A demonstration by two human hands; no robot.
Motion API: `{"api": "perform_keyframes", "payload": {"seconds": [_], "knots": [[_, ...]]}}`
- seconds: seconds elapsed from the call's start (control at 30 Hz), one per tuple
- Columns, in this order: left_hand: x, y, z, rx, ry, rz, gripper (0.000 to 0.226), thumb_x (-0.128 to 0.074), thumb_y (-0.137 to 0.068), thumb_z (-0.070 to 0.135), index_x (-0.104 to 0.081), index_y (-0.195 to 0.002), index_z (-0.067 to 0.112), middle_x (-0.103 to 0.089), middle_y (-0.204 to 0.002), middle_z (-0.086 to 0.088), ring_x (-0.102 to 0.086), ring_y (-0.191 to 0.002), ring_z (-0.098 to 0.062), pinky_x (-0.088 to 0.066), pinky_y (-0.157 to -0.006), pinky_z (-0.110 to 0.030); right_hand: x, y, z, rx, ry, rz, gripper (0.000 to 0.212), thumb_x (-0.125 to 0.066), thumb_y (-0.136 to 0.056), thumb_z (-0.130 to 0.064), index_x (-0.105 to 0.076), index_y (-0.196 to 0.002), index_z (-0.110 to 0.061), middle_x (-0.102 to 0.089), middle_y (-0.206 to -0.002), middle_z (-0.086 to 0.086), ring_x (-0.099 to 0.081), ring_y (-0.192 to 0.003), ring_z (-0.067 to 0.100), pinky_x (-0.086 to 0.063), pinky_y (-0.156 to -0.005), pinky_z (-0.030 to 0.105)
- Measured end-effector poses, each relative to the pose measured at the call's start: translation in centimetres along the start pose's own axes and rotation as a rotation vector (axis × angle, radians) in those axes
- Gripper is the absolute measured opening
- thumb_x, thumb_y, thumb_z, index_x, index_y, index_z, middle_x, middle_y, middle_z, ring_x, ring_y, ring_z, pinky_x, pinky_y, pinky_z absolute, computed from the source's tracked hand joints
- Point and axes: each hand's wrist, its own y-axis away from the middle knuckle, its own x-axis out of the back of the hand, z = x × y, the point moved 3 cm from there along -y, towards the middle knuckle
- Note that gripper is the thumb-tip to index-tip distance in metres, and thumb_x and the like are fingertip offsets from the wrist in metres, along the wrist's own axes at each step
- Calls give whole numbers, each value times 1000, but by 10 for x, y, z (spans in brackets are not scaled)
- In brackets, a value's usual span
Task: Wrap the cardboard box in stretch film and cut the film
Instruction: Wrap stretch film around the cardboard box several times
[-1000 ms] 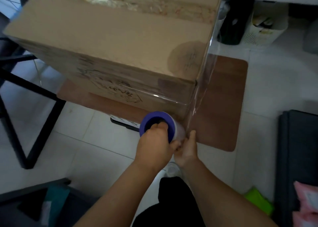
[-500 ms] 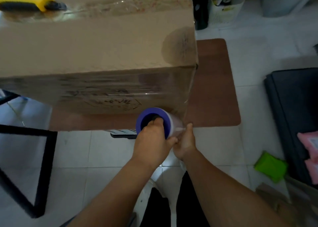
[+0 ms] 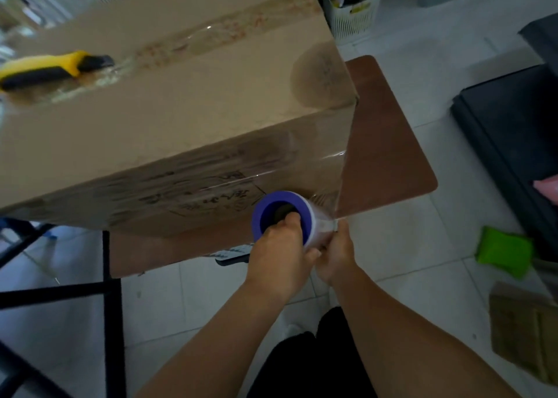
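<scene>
Left hand gripping film roll, right hand alongside — box print unreadable

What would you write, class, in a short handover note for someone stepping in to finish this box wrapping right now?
Left hand: fingers hooked into the blue-cored roll of clear stretch film.
Right hand: grips the roll's other end.
Large brown cardboard box sits on a brown board; film runs from the roll to its near right corner.
Yellow-and-black utility knife lies on top.
Done: film on the near side.
Left: more wrapping, then cutting.
</scene>
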Motion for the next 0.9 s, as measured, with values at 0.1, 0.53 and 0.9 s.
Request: {"api": "perform_keyframes", "payload": {"seconds": [0.1, 0.53, 0.9], "knots": [[2, 0, -8, -56, -33, -12, 45, -65, -85, 37, -45, -117, 13, -60, -110, -4, -60, -98, -21, -50, -74, -31, -4, 3, 6, 26, -38, 20, 66, -26, -98, -58, -51, -138, -11, -60, -131, 15, -58, -119, 28, -43, -107, 43], [25, -6, -77, -364, -126, -112, 44, -62, -89, 33, -43, -123, 11, -58, -118, -6, -57, -107, -24, -45, -76, -30, -54, 22, 77, 169, -346, 195, 64, -28, -97, -58, -62, -122, -9, -68, -117, 12, -64, -108, 24, -46, -103, 39], [40, 15, -128, -380, -198, -133, 46, -60, -89, 35, -42, -125, 12, -56, -121, -5, -56, -108, -22, -46, -78, -29, -92, 55, 133, 108, -445, 242, 50, -32, -101, -46, -46, -64, -15, -56, -69, 4, -54, -72, 16, -45, -85, 31]]}}
